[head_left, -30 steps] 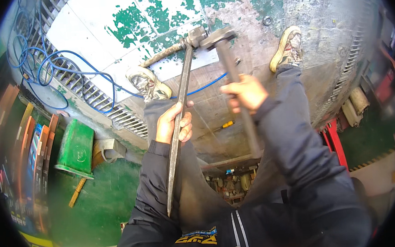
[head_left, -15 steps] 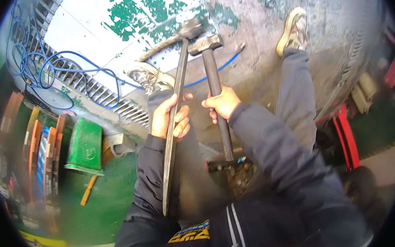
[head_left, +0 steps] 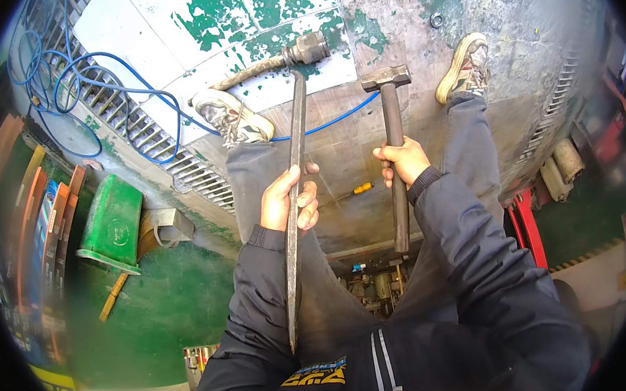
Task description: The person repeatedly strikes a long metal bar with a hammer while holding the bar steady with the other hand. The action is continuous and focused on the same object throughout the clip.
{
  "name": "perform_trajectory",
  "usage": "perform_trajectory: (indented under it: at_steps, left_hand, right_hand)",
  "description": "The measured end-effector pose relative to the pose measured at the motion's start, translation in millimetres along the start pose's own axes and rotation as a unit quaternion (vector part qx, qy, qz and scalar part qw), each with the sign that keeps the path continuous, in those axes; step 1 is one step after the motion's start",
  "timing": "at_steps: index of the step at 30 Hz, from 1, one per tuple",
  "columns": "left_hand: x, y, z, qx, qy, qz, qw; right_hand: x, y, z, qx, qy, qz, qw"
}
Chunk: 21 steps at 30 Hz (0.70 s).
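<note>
My left hand [head_left: 291,197] is closed round a long steel bar [head_left: 295,138], whose upper end reaches a metal shaft with a thick jointed end [head_left: 305,49] lying on the white plates near my left shoe. My right hand [head_left: 402,160] grips the wooden-looking handle of a sledgehammer [head_left: 385,78], its head raised to the right of the bar, apart from it. A blue hose [head_left: 337,122] runs behind both tools. A screwdriver with a yellow handle [head_left: 362,189] lies below, between my legs.
Coiled hose [head_left: 74,97] lies over a slotted grate [head_left: 192,177] at left. Beside it are a green bin [head_left: 109,219], a broom and orange-edged boxes [head_left: 59,237]. Red metal equipment [head_left: 527,226] stands at right, my shoes [head_left: 464,66] are on the platform, and machinery [head_left: 379,289] shows below.
The hammer was swung high beside the bar's top, then came nearer the bar; now it is farther right and lower than at first. The bar stays in my left hand.
</note>
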<state>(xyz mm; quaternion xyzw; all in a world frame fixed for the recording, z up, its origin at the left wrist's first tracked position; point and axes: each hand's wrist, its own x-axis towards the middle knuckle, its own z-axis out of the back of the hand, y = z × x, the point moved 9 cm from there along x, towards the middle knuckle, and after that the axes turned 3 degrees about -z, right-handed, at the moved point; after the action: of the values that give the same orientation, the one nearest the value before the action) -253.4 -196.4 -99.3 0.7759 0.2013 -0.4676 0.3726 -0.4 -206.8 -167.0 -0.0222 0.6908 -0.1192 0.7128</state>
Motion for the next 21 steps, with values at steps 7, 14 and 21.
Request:
perform_trajectory:
  at_steps: [7, 14, 21]
  left_hand:
    - [15, -3, 0, 0.03, -0.007, -0.009, 0.999]
    - [25, -15, 2, 0.045, -0.02, -0.012, 0.999]
    - [28, -21, 2, 0.04, -0.016, -0.015, 0.999]
  right_hand:
    - [-1, 13, -13, 0.011, 0.06, 0.039, 0.997]
    - [0, 18, -46, 0.052, 0.105, 0.046, 0.992]
    - [11, 9, -104, 0.052, 0.11, 0.004, 0.993]
